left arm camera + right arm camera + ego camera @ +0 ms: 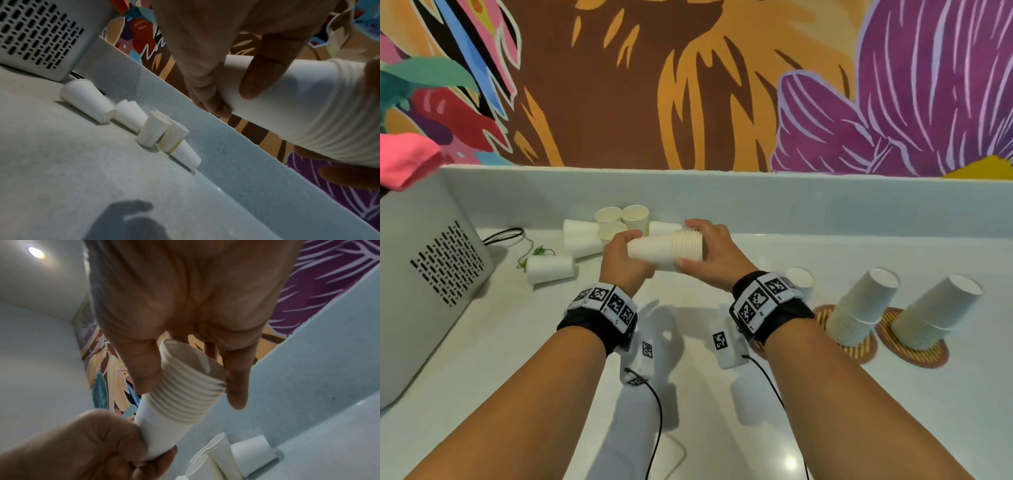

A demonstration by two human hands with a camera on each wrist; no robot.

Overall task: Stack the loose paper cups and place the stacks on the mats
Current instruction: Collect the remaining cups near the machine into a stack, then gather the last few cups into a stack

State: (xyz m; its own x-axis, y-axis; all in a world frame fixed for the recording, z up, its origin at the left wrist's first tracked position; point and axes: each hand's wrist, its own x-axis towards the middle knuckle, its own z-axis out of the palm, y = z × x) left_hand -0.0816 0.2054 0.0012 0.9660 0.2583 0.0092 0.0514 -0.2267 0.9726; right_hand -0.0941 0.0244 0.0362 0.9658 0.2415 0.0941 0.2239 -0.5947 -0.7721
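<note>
Both hands hold one stack of white paper cups (666,251) sideways above the counter. My left hand (621,255) grips its closed bottom end (273,100); my right hand (709,255) grips the ribbed rim end (185,395), thumb on one side and fingers on the other. Several loose cups (599,231) stand and lie behind the hands near the back wall, and one lies on its side (550,269) at the left. Two upside-down stacks (861,306) (935,311) rest on round woven mats (859,349) (917,356) at the right.
A grey vented appliance (424,270) fills the left side, with a black cable (505,234) behind it. A single upturned cup (801,279) stands just past my right wrist. A low backsplash (791,202) bounds the counter at the back, under a painted wall.
</note>
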